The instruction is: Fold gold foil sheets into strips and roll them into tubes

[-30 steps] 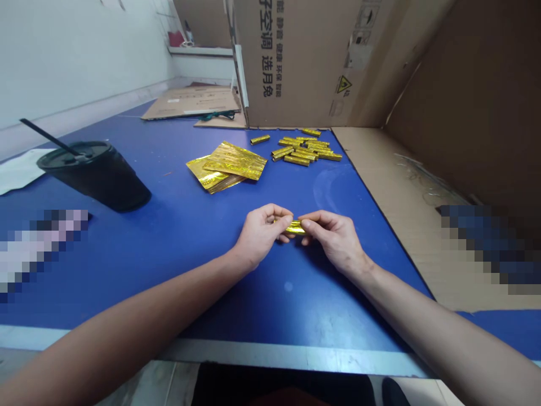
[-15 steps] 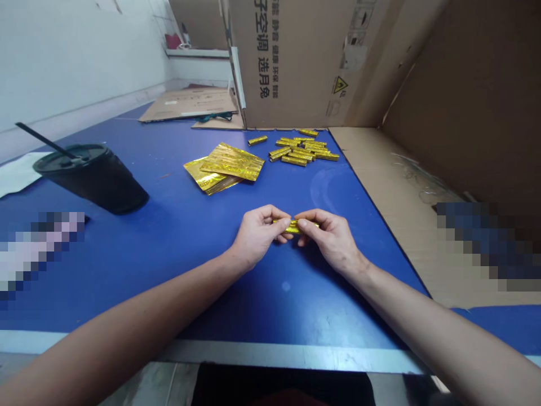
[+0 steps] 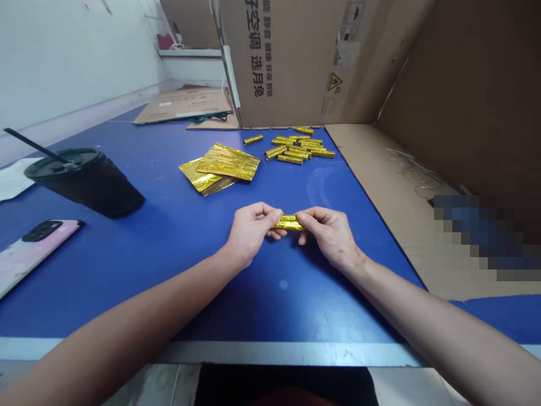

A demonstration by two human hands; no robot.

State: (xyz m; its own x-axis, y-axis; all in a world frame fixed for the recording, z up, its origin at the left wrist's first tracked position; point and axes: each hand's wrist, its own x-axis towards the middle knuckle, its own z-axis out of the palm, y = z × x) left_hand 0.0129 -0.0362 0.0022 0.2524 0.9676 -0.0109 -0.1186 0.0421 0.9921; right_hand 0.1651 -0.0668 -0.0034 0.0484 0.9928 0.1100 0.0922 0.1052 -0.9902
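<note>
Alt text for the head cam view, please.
The left hand and right hand pinch a small gold foil tube over a blue tabletop; a heap of rolled gold foil tubes and flat gold foil sheets lie beyond.

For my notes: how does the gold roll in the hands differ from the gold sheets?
The gold foil roll is a narrow tube; the gold foil sheets are flat and wider. The roll is held between the left hand and right hand; the sheets lie stacked on the table. Both are shiny gold.

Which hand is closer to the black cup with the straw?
Left. The left hand is right of the black cup, not touching it; the right hand is farther away.
</note>
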